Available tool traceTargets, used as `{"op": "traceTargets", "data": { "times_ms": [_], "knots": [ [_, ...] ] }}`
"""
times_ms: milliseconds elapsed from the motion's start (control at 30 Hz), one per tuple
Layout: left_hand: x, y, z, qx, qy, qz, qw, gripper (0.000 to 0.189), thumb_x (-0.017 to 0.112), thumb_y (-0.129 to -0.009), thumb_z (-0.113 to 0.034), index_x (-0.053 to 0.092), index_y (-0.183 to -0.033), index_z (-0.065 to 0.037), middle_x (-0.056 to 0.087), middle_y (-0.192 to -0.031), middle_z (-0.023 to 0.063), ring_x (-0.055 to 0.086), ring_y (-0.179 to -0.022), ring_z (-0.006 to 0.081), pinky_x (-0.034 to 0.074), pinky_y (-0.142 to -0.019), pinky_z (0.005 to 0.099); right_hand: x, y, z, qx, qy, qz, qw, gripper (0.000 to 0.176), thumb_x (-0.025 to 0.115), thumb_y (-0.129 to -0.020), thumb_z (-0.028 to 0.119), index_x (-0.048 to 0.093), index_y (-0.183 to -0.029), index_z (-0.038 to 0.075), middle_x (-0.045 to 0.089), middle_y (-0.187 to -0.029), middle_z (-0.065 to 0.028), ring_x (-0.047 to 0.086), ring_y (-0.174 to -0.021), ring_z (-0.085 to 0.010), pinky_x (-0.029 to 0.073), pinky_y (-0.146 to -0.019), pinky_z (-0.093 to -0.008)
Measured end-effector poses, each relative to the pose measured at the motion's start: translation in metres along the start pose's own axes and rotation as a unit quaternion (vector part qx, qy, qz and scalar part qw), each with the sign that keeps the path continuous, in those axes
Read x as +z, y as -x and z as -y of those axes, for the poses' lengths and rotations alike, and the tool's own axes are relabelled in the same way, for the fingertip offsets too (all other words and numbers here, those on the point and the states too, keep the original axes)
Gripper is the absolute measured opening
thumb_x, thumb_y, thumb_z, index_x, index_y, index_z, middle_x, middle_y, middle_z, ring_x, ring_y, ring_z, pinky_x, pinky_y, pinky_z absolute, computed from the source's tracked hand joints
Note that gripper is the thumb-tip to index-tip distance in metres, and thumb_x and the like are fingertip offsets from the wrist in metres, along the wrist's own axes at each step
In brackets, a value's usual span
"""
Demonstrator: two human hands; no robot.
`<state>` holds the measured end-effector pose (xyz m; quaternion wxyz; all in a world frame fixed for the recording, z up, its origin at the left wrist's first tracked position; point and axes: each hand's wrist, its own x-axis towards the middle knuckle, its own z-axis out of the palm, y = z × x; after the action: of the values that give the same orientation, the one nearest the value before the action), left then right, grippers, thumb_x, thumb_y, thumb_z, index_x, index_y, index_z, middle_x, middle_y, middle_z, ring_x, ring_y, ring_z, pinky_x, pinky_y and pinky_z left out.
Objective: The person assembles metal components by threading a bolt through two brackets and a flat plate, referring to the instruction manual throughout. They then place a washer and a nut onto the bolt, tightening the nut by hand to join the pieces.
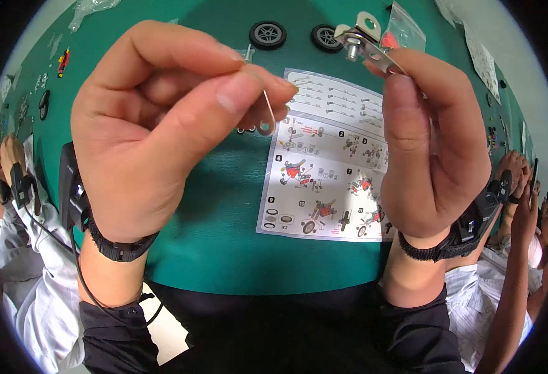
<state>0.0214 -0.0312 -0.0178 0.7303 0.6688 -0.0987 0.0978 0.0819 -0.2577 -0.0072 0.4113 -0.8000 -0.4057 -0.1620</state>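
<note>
My left hand (180,118) pinches a thin metal strip (266,118) between thumb and fingertips; its rounded end with a hole hangs below the fingers. In my right hand (426,137), thumb and index finger grip a metal bracket (366,47), raised above the table. A bolt with a nut (352,47) passes through this bracket, and a bent tab with a hole stands up at its top. The two held parts are well apart. Below and between my hands lies a printed instruction sheet (311,181) with numbered assembly pictures; my right hand covers part of it.
Two black toy wheels (267,35) (327,38) lie at the back of the green table (211,230). A clear plastic bag (406,28) with something red is behind my right hand. Small loose parts (41,81) lie at the left. Other people's hands (12,156) (517,168) are at both sides.
</note>
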Motion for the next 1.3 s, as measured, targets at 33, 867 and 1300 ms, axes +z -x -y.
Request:
{"op": "traceTargets", "data": {
  "times_ms": [33,867,1300],
  "knots": [
    [0.003,0.001,-0.002,-0.018,0.014,-0.012,1.000,0.019,0.061,-0.093,-0.005,0.053,-0.110,-0.003,0.070,-0.098,0.0170,0.070,-0.082,0.0234,0.058,-0.072,0.0334,-0.001,0.001,-0.003,-0.013,0.006,0.003,1.000,0.019,0.051,-0.099,0.000,0.060,-0.114,-0.007,0.066,-0.106,-0.0111,0.061,-0.095,-0.0125,0.043,-0.087,-0.0225],
    [0.013,-0.004,0.003,0.026,-0.089,-0.019,0.995,0.036,0.064,-0.089,0.005,0.048,-0.121,0.001,0.059,-0.104,0.0121,0.069,-0.087,0.0221,0.056,-0.076,0.0301,0.012,-0.003,-0.003,0.013,-0.144,-0.011,0.989,0.017,0.052,-0.096,0.000,0.061,-0.108,-0.007,0.066,-0.096,-0.0104,0.058,-0.076,-0.0119,0.046,-0.073,-0.0243],
    [0.009,0.004,-0.014,0.253,-0.382,0.019,0.889,0.044,0.076,-0.077,0.011,0.047,-0.107,-0.001,0.059,-0.093,0.0155,0.056,-0.077,0.0198,0.051,-0.068,0.0320,0.025,0.002,0.001,0.108,-0.398,0.049,0.910,0.018,0.055,-0.096,0.008,0.067,-0.102,-0.004,0.067,-0.109,-0.0176,0.064,-0.089,-0.0187,0.050,-0.075,-0.0277]
  ]
}}
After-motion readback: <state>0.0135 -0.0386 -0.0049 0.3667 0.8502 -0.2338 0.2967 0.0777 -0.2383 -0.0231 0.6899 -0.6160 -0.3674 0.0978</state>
